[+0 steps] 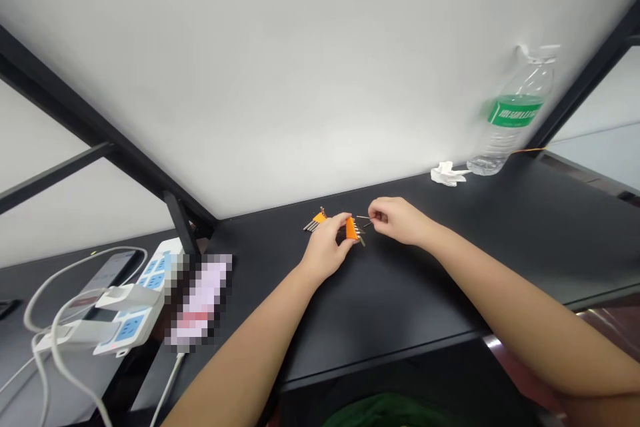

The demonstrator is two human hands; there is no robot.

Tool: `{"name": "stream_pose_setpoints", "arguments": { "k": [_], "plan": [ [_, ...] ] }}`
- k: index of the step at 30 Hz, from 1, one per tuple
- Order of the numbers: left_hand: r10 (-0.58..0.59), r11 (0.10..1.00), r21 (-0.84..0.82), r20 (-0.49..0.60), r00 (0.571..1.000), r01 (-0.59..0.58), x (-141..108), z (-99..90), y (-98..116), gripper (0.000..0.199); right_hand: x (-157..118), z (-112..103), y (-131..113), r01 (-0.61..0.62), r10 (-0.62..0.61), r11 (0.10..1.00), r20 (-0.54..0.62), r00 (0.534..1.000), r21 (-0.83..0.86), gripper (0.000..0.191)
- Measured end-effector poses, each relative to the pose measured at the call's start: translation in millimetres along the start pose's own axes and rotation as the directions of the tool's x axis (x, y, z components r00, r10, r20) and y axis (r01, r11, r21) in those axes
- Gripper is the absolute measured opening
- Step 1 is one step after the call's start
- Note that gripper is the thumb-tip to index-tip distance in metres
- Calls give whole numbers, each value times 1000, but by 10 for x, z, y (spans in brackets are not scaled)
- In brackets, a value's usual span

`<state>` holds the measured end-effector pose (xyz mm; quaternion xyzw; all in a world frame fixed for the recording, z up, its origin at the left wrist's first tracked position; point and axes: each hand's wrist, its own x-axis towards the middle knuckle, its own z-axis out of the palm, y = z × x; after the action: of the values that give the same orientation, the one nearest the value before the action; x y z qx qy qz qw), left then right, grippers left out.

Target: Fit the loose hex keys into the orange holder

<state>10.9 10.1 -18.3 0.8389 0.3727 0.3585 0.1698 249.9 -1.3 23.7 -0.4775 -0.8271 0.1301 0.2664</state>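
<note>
My left hand point(327, 245) grips an orange hex key holder point(351, 229) between thumb and fingers. Several metal rods stick out of the holder's right side. Just to the right, my right hand point(393, 219) is closed in a pinch on a thin metal rod that looks like a hex key point(363, 217). Its tip points left toward the holder, with a small gap between. Behind my left hand, a second orange holder point(319, 218) lies on the black desk point(400, 293), with several metal rods through it. My left fingers partly cover the held holder.
A clear bottle with a green label point(515, 112) leans near the wall at the back right, beside a crumpled white tissue point(447, 174). On the left are a white power strip point(145, 293) with plugs and cables, a blurred-out phone point(203, 300) and another phone point(107, 277).
</note>
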Motion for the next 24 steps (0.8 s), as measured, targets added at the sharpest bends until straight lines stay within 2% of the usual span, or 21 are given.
{"name": "stream_pose_setpoints", "arguments": {
  "k": [3,9,18,24],
  "plan": [
    [2,1000,11,-8,1000,-2,0,-4,6,53,-11,-9,-31,91,-85,994,-105,991,59,10],
    [-9,1000,19,0,1000,9,7,-13,37,50,-28,4,-64,198,-193,980,-155,969,17,15],
    [-38,999,23,11,999,37,11,-21,59,51,-45,16,-51,250,-260,965,-159,953,-78,19],
    [7,998,61,9,1000,-7,-1,-18,52,52,-64,24,-70,240,-264,958,-158,951,-157,21]
  ]
}}
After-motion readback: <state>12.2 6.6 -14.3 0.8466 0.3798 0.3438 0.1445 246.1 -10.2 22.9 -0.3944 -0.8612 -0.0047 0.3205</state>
